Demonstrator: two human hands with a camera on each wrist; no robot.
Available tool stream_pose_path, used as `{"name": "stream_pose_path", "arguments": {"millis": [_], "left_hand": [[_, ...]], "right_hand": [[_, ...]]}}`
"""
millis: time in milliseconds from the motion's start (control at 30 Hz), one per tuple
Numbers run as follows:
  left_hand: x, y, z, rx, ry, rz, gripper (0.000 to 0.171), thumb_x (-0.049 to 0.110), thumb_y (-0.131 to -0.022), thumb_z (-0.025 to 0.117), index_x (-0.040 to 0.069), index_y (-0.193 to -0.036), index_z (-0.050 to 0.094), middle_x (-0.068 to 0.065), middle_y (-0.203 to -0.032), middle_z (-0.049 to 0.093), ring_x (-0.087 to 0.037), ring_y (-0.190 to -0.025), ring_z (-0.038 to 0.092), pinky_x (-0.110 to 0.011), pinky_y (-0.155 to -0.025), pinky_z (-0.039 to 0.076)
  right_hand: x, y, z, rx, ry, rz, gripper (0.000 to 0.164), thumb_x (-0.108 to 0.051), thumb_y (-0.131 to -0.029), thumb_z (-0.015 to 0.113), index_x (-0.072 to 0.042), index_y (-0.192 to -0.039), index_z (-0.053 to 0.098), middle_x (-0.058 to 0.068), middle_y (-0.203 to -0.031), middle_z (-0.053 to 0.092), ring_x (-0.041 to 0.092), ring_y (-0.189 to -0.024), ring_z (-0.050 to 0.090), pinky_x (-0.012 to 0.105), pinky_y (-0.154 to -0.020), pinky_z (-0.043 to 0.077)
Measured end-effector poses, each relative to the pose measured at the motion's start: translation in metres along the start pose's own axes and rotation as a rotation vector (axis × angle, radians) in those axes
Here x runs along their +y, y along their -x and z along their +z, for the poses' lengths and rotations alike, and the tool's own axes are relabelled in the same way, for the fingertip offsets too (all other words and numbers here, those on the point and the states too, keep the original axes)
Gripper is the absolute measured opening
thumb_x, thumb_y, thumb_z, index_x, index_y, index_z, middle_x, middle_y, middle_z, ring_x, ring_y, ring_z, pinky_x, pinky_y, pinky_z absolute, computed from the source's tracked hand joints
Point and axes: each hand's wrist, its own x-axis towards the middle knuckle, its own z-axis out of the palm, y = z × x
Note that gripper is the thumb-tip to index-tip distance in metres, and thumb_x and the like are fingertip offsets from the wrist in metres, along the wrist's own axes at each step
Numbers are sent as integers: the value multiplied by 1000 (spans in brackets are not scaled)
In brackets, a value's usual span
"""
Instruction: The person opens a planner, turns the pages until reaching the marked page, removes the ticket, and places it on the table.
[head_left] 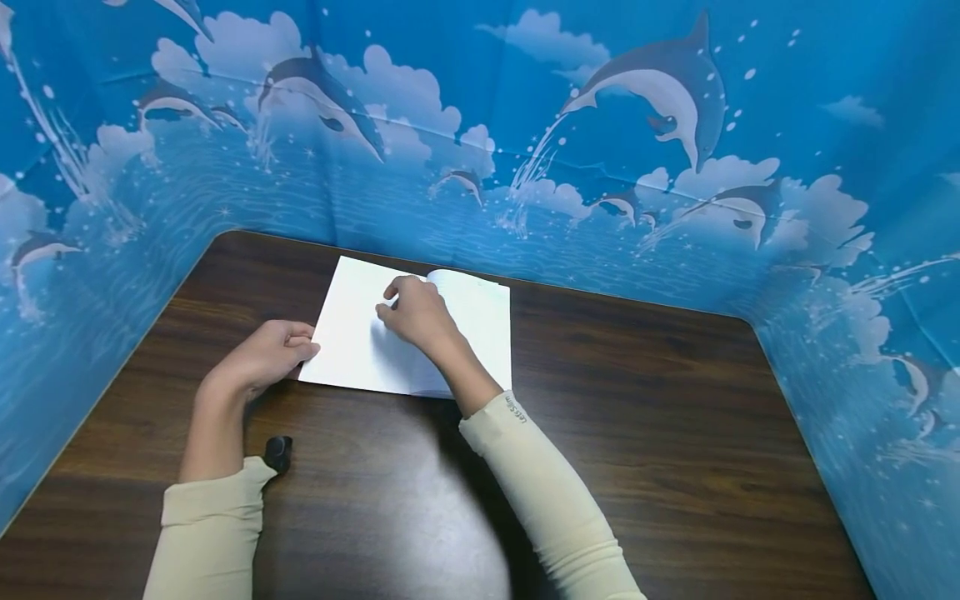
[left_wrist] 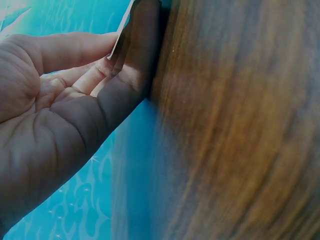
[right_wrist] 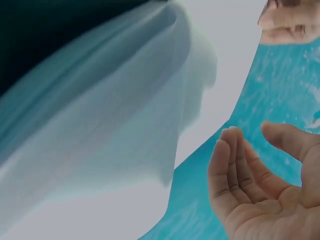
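An open notebook (head_left: 347, 350) with blank white pages lies near the table's far edge. At its left edge my left hand (head_left: 262, 354) pinches the cover and page; in the left wrist view the thumb (left_wrist: 80, 51) lies on top and the fingers are beneath. Over the left page hovers my right hand (head_left: 423, 315), fingers loosely bent, thumb apart, casting a shadow below. The right wrist view shows nothing between its fingers (right_wrist: 244, 172). Close by there, the curved pages (right_wrist: 115, 145) bulge up near the fold.
The dark wooden table (head_left: 637, 417) has rounded far corners. A blue curtain (head_left: 480, 167) printed with dolphins and clouds hangs along its back and sides. Beside the left sleeve (head_left: 213, 512) is a small black object (head_left: 278, 454).
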Motion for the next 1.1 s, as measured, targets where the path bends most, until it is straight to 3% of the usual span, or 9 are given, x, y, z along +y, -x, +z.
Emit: {"name": "stream_pose_path", "arguments": {"millis": [167, 367, 600, 833, 1100], "left_hand": [[-1, 0, 2, 7, 3, 4, 49, 13, -114, 45, -18, -152, 42, 3, -67, 41, -21, -87, 50, -44, -92, 44], [0, 0, 2, 2, 12, 6, 45, 13, -114, 44, -16, -147, 46, 3, -65, 38, -20, -84, 49, -43, -90, 43], [-2, -1, 2, 6, -2, 6, 33, 14, -114, 44, -11, -133, 51, 3, -64, 31, -18, -74, 42, -45, -91, 41], [-2, -1, 1, 23, -18, -4, 41, 15, -114, 46, -14, -142, 52, 3, -67, 43, -23, -93, 55, -37, -85, 45], [-2, -1, 2, 31, -7, -9, 39, 14, -113, 47, -14, -139, 56, 3, -69, 49, -22, -87, 55, -35, -79, 46]], "right_hand": [[15, 1, -14, 9, -13, 41, 33, -22, -105, 72, -2, -131, 72, 15, -117, 81, 25, -100, 80, 35, -80, 62], [41, -1, -32, 35, -57, 104, 34, -22, -104, 73, -2, -132, 72, 16, -121, 79, 27, -109, 77, 39, -88, 62], [71, -4, -55, 50, -136, 247, 35, -25, -105, 72, -4, -133, 72, 17, -129, 74, 30, -117, 71, 44, -98, 59], [103, -9, -72, 48, -179, 389, 40, -25, -106, 71, -3, -138, 69, 16, -130, 72, 29, -110, 74, 45, -100, 59], [131, -13, -83, 51, -158, 493, 34, -23, -104, 73, -1, -129, 75, 17, -133, 72, 31, -118, 72, 48, -106, 57]]}}
